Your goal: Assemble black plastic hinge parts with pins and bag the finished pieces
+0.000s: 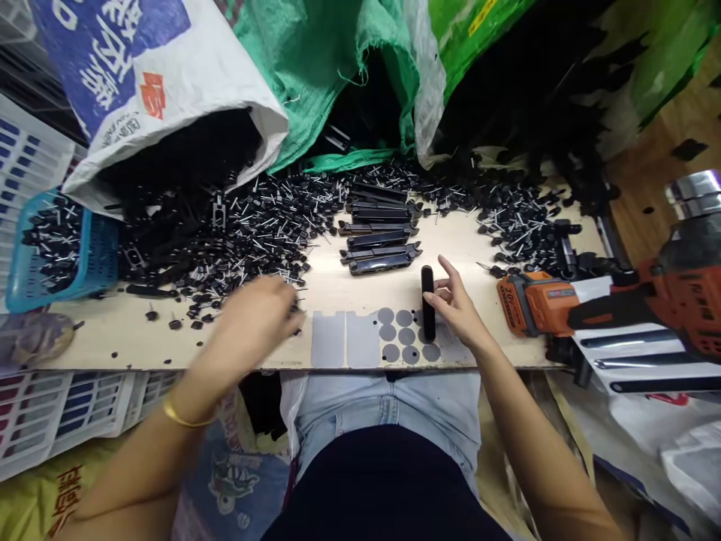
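Along the near edge of the pale wooden worktable, the right hand pinched a slim black bar between thumb and fingers, its index finger stretched out past the grip. The bar pointed lengthwise away from the person, its lower end above the grey circles on the tabletop.

The left hand, blurred, was half curled with its fingers downward at the near fringe of a spread of black-headed metal pins; whether it gripped anything could not be told. Two grey rectangles lay between the hands, reaching almost to the table's front edge.

Farther in, a row of black bars lay crosswise, one behind another. A strip of pale wood ran between the row and the grey shapes, giving the hands room to move sideways. To the right, a narrower gap separated the right hand from the orange battery of a power tool, with a second heap of pins behind it. The mouths of a white sack and a green sack bounded the far side, and a blue basket stood at the left.
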A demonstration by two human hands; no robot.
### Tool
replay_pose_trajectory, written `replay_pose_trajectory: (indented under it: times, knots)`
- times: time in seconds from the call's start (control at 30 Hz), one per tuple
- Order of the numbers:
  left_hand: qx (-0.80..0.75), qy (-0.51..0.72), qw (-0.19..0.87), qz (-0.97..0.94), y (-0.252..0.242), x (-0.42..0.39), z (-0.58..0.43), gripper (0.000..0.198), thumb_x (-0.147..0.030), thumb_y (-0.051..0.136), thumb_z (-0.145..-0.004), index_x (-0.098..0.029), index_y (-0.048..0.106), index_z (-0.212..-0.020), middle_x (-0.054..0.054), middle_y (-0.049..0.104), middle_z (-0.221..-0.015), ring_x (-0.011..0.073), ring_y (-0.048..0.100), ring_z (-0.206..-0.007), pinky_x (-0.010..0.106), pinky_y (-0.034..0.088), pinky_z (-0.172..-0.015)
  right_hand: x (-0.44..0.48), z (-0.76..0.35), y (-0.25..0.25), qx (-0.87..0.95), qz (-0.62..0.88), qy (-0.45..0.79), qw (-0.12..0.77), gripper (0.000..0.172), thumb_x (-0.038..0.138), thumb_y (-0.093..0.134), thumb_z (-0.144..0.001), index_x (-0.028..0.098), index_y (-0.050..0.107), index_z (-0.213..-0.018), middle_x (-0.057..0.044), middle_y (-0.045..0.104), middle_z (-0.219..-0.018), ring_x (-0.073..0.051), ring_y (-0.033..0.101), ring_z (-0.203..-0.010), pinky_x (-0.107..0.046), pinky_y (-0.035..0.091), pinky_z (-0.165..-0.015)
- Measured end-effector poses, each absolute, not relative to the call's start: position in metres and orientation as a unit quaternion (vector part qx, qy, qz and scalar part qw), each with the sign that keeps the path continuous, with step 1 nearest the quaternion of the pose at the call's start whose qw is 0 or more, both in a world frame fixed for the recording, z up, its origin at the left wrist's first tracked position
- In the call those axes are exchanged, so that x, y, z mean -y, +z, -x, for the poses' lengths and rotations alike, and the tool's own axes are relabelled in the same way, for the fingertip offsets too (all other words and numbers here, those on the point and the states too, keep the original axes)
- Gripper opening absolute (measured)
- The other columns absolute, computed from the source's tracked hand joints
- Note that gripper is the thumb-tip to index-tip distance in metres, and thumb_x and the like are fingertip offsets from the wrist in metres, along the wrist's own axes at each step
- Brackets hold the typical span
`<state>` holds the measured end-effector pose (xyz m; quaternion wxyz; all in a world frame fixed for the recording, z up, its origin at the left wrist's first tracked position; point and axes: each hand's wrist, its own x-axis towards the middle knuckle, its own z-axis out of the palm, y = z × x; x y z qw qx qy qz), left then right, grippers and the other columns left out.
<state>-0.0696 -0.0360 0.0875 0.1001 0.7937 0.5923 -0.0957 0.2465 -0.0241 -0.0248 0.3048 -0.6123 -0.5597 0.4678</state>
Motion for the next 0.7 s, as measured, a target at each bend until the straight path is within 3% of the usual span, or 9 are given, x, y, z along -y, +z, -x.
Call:
replay_pose_trajectory:
  times: [0.1, 0.2, 0.33, 0.4, 0.47, 0.53, 0.6, 0.7]
  knots:
    - [-0.493, -0.050, 0.231, -0.838, 0.039, 0.046, 0.025, 0.020, -0.035, 0.058, -0.086, -0.016, 0.063, -0.083, 0.005, 0.059, -0.080, 0.0192, 0.057, -0.075, 0.029, 0.046, -0.066, 0.038, -0.251, -0.022, 0.481, 0.528, 0.574, 0.400, 0.076, 0.039, 0.062, -0.080, 0.038, 0.021, -0.144, -0.003, 0.050, -0.116, -0.016, 0.063, -0.088, -0.037, 0.052, -0.085]
    - [-0.517, 0.077, 0.243, -0.817, -0.018, 0.043, -0.008, 0.025, -0.041, 0.063, -0.084, -0.016, 0.060, -0.080, 0.004, 0.055, -0.080, 0.0184, 0.055, -0.077, 0.028, 0.045, -0.068, 0.050, -0.252, -0.027, 0.437, 0.491, 0.594, 0.465, 0.068, 0.036, 0.068, -0.076, 0.040, 0.032, -0.134, -0.002, 0.049, -0.116, -0.019, 0.063, -0.098, -0.041, 0.051, -0.091]
    - [-0.572, 0.218, 0.237, -0.755, -0.061, 0.047, -0.024, 0.030, -0.043, 0.071, -0.077, -0.017, 0.056, -0.081, 0.003, 0.051, -0.085, 0.0170, 0.051, -0.077, 0.029, 0.045, -0.071, 0.059, -0.261, -0.036, 0.450, 0.492, 0.536, 0.518, 0.070, 0.032, 0.073, -0.072, 0.040, 0.034, -0.129, 0.000, 0.052, -0.109, -0.021, 0.062, -0.107, -0.042, 0.048, -0.097]
    - [-0.579, 0.257, 0.241, -0.735, -0.066, 0.053, -0.025, 0.028, -0.040, 0.070, -0.078, -0.018, 0.056, -0.085, 0.002, 0.052, -0.085, 0.0167, 0.052, -0.076, 0.029, 0.045, -0.071, 0.062, -0.267, -0.038, 0.479, 0.514, 0.478, 0.527, 0.076, 0.031, 0.073, -0.072, 0.040, 0.029, -0.134, -0.002, 0.053, -0.109, -0.022, 0.061, -0.108, -0.042, 0.049, -0.096]
    - [-0.576, 0.284, 0.250, -0.725, -0.066, 0.058, -0.024, 0.020, -0.033, 0.066, -0.083, -0.018, 0.057, -0.091, 0.002, 0.055, -0.085, 0.0164, 0.053, -0.077, 0.028, 0.044, -0.072, 0.067, -0.271, -0.040, 0.517, 0.541, 0.394, 0.534, 0.069, 0.029, 0.071, -0.074, 0.037, 0.034, -0.132, -0.003, 0.053, -0.112, -0.023, 0.060, -0.109, -0.043, 0.050, -0.095]
    - [-0.575, 0.298, 0.249, -0.720, -0.065, 0.062, -0.024, 0.015, -0.028, 0.062, -0.087, -0.018, 0.058, -0.097, 0.002, 0.057, -0.085, 0.0167, 0.054, -0.079, 0.029, 0.044, -0.074, 0.075, -0.274, -0.042, 0.592, 0.554, 0.301, 0.502, 0.043, 0.024, 0.066, -0.078, 0.031, 0.049, -0.117, -0.006, 0.052, -0.113, -0.023, 0.058, -0.110, -0.045, 0.048, -0.096]
    - [-0.578, 0.303, 0.236, -0.720, -0.066, 0.063, -0.024, 0.015, -0.026, 0.061, -0.087, -0.018, 0.059, -0.100, 0.003, 0.058, -0.086, 0.0176, 0.055, -0.081, 0.030, 0.044, -0.075, 0.086, -0.276, -0.044, 0.704, 0.529, 0.245, 0.405, 0.019, 0.019, 0.060, -0.082, 0.026, 0.057, -0.099, -0.008, 0.051, -0.115, -0.025, 0.055, -0.113, -0.046, 0.047, -0.097]
    - [-0.581, 0.311, 0.216, -0.720, -0.069, 0.064, -0.026, 0.016, -0.026, 0.061, -0.086, -0.017, 0.060, -0.100, 0.003, 0.059, -0.085, 0.0185, 0.055, -0.081, 0.031, 0.044, -0.075, 0.099, -0.276, -0.043, 0.809, 0.474, 0.230, 0.260, 0.011, 0.020, 0.057, -0.084, 0.022, 0.057, -0.094, -0.012, 0.050, -0.123, -0.027, 0.051, -0.117, -0.047, 0.046, -0.094]
